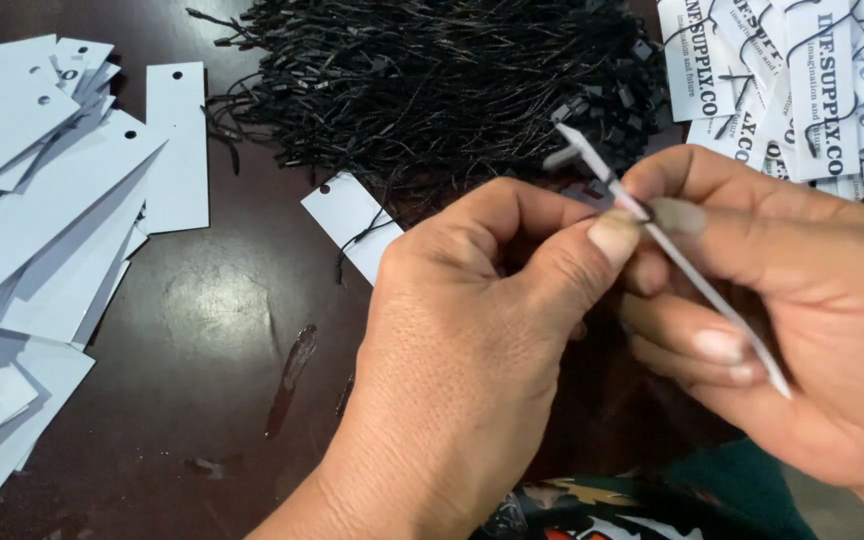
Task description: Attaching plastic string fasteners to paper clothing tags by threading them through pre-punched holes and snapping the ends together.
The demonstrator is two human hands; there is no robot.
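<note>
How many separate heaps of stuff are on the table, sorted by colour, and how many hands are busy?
White tag heaps: 2, blank tags and printed tags
Black string heaps: 1, strings
Hands: 2, left hand and right hand, sharing one tag
Total: 5

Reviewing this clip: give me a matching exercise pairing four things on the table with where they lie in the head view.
Things:
1. blank white tags
2. black strings
3. printed tags
4. single tag

Places:
A. top right corner
B. just beyond the left hand, one string through its hole
C. left edge, spread in a stack
D. top centre, in a tangled heap

Pairs: 1-C, 2-D, 3-A, 4-B
</note>
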